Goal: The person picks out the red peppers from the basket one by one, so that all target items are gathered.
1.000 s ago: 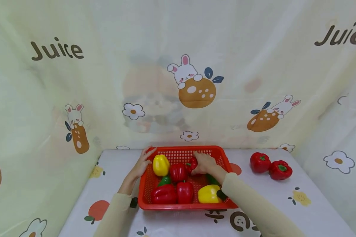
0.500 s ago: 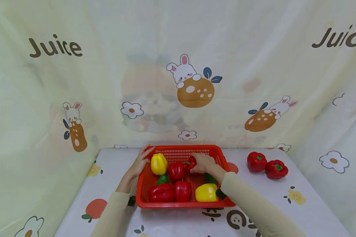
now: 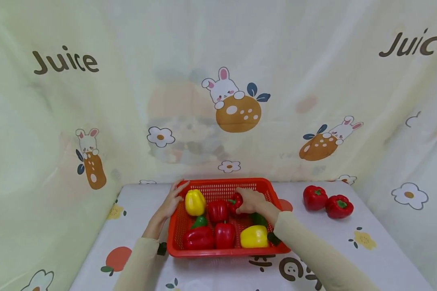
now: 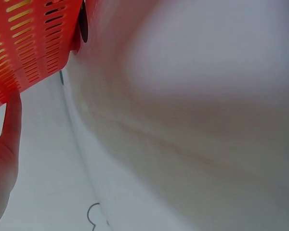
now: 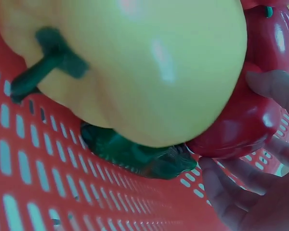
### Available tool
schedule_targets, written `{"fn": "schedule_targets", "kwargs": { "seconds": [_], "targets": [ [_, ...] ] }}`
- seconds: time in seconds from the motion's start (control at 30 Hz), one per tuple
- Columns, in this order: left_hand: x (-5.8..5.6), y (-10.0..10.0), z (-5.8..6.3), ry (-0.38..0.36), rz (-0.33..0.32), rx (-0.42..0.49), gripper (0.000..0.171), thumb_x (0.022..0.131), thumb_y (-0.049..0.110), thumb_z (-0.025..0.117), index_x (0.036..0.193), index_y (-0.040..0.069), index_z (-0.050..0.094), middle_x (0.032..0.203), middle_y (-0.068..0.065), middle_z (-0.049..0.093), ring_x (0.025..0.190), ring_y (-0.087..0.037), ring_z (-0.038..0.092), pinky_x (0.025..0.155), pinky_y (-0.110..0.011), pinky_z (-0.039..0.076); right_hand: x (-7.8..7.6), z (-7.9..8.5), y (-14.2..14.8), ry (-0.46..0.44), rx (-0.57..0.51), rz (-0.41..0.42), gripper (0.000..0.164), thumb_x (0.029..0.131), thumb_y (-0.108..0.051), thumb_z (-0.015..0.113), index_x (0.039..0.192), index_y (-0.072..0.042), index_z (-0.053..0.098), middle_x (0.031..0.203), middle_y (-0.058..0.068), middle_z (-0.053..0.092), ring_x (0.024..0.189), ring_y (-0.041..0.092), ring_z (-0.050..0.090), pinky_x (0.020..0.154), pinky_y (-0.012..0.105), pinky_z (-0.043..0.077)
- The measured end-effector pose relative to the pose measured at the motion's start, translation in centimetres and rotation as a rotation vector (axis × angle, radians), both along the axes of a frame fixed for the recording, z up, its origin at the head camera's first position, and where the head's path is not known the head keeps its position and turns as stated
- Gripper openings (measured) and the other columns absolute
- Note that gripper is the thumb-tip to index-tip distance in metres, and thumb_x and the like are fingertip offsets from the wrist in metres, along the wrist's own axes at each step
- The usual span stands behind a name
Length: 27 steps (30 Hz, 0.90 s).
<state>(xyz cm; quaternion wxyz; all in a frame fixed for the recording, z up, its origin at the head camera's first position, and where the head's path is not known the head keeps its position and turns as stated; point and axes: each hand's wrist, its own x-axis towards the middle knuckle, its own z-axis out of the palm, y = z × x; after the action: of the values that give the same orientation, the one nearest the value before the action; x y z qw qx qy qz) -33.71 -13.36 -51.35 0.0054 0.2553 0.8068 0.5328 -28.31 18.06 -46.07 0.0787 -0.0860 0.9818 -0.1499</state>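
Note:
My right hand grips a red bell pepper in the back right part of a red slotted plastic basket. In the right wrist view the thumb lies on top of this pepper and the fingers reach under its side. At the basket's back left corner, my left hand rests its spread, fairly straight fingers on the rim. One finger touches the outer wall in the left wrist view. Inside are a yellow pepper, another red pepper, and a second yellow pepper lying at the front right.
Two red peppers lie along the basket's front. Green vegetables sit low in it, one beneath the yellow pepper. Two more red peppers stand on the table to the right. A printed curtain hangs behind.
The head view has shifted slightly. Both hands keep their places at the basket, and the right hand still holds the red bell pepper there.

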Motion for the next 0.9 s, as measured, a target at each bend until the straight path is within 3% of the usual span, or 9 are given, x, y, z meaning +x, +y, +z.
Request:
{"fn": "schedule_targets", "kwargs": {
  "seconds": [0.33,0.53,0.67,0.9],
  "targets": [
    [0.2,0.0,0.3,-0.017,-0.004,-0.024,0.063,0.085,-0.01,0.038,0.148,-0.003,0.039,0.158,-0.023,0.014,0.143,-0.045,0.013,0.112,-0.067,0.01,0.3,0.5,1.4,-0.016,-0.067,-0.027,0.076,0.073,-0.031,0.085,0.138,-0.012,0.052,0.127,0.01,0.06,0.109,0.029,0.053,0.094,0.053,0.047],
    [1.3,0.1,2.9,-0.078,-0.043,-0.018,0.062,0.087,-0.012,0.037,0.148,-0.007,0.035,0.158,-0.029,0.008,0.143,-0.048,0.009,0.111,-0.068,0.008,0.5,1.8,2.1,-0.011,-0.138,-0.038,0.075,0.074,-0.03,0.085,0.138,-0.013,0.051,0.125,0.009,0.06,0.109,0.028,0.053,0.09,0.05,0.05],
    [2.1,0.0,4.2,-0.079,-0.05,-0.054,0.061,0.087,-0.012,0.038,0.148,-0.009,0.033,0.157,-0.03,0.008,0.143,-0.049,0.01,0.112,-0.066,0.01,0.8,2.7,2.4,0.014,-0.181,-0.01,0.073,0.073,-0.028,0.085,0.136,-0.01,0.051,0.124,0.01,0.06,0.107,0.029,0.054,0.087,0.048,0.052],
    [2.5,0.1,3.9,-0.071,-0.062,-0.053,0.06,0.088,-0.012,0.038,0.148,-0.009,0.034,0.157,-0.03,0.008,0.143,-0.048,0.011,0.112,-0.067,0.011,2.1,3.8,3.1,0.07,-0.255,0.033,0.066,0.073,-0.026,0.084,0.129,-0.008,0.054,0.116,0.012,0.064,0.098,0.028,0.06,0.084,0.045,0.053]
  ]
}}
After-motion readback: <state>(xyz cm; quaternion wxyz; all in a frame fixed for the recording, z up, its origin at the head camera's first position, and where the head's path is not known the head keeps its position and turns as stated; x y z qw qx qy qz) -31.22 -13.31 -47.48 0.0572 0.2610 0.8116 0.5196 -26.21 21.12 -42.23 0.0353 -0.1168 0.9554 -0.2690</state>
